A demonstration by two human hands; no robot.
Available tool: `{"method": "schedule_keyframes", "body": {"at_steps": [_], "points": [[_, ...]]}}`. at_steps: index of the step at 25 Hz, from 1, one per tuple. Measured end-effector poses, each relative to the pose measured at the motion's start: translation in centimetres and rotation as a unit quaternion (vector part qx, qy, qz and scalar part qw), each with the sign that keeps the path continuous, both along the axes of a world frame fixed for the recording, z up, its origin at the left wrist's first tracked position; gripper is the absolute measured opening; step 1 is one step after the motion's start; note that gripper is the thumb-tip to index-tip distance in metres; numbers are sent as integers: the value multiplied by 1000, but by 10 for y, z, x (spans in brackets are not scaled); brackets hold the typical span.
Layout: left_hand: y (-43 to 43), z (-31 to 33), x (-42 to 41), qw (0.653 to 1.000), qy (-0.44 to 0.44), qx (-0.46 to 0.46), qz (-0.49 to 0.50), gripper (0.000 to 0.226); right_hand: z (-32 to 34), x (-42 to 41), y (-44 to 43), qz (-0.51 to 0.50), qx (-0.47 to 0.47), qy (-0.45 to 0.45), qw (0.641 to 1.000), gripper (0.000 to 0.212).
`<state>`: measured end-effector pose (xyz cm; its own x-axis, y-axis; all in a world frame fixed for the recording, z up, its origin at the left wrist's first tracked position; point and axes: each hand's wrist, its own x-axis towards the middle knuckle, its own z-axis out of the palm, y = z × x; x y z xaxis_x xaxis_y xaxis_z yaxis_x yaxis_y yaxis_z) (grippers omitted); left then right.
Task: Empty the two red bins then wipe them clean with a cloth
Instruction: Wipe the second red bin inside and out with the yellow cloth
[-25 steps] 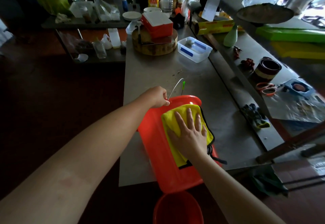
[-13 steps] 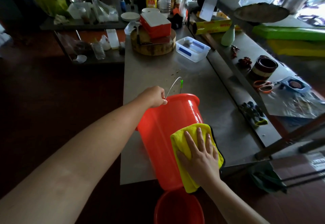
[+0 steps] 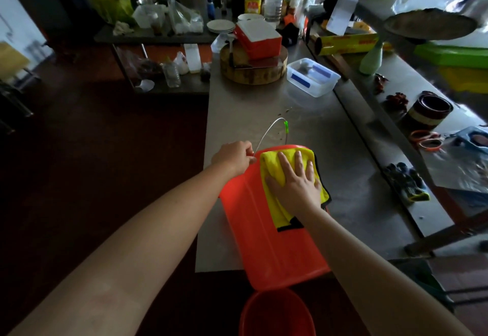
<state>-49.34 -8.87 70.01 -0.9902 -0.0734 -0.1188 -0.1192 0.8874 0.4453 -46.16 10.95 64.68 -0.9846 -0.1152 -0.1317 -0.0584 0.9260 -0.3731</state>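
Note:
A red bin (image 3: 266, 243) lies on its side on the steel table (image 3: 264, 113), its base jutting past the near edge and its rim pointing away. My left hand (image 3: 233, 157) grips the rim where the wire handle (image 3: 269, 131) joins it. A yellow cloth (image 3: 274, 170) with black trim is spread over the upper side of the bin near the rim. My right hand (image 3: 295, 181) presses flat on the cloth with fingers straight. The second red bin (image 3: 277, 312) stands upright on the floor below the table's near edge.
Farther along the table sit a clear plastic box (image 3: 313, 77), a round wooden chopping block (image 3: 253, 69) and a red-and-white box (image 3: 258, 38). Gloves (image 3: 406, 182), tape rolls and foil lie on the right shelf. Bottles crowd the far end. Dark floor lies to the left.
My right hand slid the yellow cloth down the bin toward its base, then back up to the rim end. The left hand kept hold of the rim.

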Motion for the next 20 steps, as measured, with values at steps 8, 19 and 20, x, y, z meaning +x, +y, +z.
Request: {"method": "schedule_keyframes", "body": {"at_steps": [8,19,20], "points": [[3,-19,26,994,102,-20,41,28,-19,68,27,5,11,51,999,75],[50,-12,-6,982,152,-28,-105,32,-32,133,51,3,33,61,998,76],[49,-11,-7,983,156,-14,-93,29,-33,138,52,5,34,60,998,76]]}}
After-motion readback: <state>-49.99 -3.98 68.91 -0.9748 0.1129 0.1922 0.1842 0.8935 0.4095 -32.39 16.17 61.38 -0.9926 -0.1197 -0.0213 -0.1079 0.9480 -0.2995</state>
